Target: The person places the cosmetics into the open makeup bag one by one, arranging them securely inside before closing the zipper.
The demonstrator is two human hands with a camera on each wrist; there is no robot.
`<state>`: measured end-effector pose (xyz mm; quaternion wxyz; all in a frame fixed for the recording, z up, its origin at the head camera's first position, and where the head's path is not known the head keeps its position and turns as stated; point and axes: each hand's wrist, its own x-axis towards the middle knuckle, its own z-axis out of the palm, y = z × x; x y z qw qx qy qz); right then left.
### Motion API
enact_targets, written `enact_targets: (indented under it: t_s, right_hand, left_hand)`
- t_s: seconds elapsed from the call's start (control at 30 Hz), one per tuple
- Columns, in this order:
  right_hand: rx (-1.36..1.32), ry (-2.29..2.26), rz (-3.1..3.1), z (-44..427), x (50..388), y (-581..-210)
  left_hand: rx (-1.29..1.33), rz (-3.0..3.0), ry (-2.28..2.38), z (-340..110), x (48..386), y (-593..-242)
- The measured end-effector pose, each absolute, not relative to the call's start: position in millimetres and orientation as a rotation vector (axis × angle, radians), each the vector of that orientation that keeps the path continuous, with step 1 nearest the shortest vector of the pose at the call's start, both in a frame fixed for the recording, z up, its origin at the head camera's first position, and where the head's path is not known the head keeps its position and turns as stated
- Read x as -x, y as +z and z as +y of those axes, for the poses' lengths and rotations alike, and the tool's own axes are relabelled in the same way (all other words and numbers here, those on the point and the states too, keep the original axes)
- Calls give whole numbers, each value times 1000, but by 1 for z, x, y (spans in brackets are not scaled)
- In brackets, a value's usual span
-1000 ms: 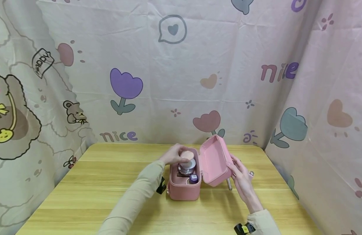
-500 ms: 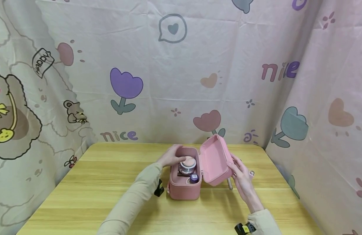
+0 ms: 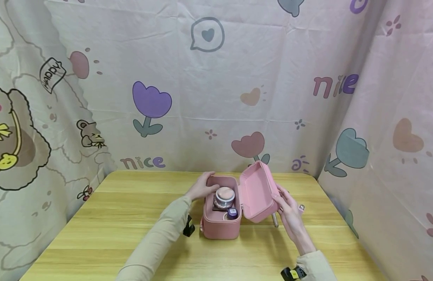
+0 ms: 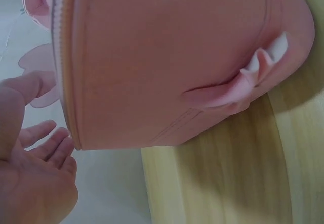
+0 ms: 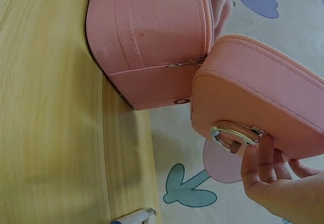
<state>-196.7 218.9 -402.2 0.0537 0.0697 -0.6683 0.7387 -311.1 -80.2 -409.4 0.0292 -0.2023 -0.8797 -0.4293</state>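
The right grip (image 3: 289, 212) holds the tilted lid (image 3: 256, 191). The left grip (image 3: 201, 188), relaxed and unclenched, is beside the case (image 3: 221, 231). A jar (image 3: 224, 201) sits inside.

The pink case (image 5: 152, 27) at the top of the right wrist view has a matt, finely grained, leather-like skin with stitched seams; the lid (image 5: 258, 97) shares it and carries a glossy metal ring (image 5: 235, 131). The zip pull (image 5: 177, 64) is shiny metal. Mid-frame in the head view, the jar (image 3: 223, 204) looks glossy. The desk (image 3: 79, 234) shows smooth wood grain; the backdrop (image 3: 202, 97) is creased, matt cloth, and the sleeve (image 3: 158, 234) at lower left is soft cloth.
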Motion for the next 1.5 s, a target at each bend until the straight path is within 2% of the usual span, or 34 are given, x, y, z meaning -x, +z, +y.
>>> enact_targets:
  t_s: [0.73,1.5]
  right_hand:
    - [-284,2259,-1983,222,197,-404]
    - [-292,2331,-1951,227,204,-412]
  left_hand:
    - [547,-2634,-1564,-81,325,-424]
    - [444,-2599,-1731,-85,324,-431]
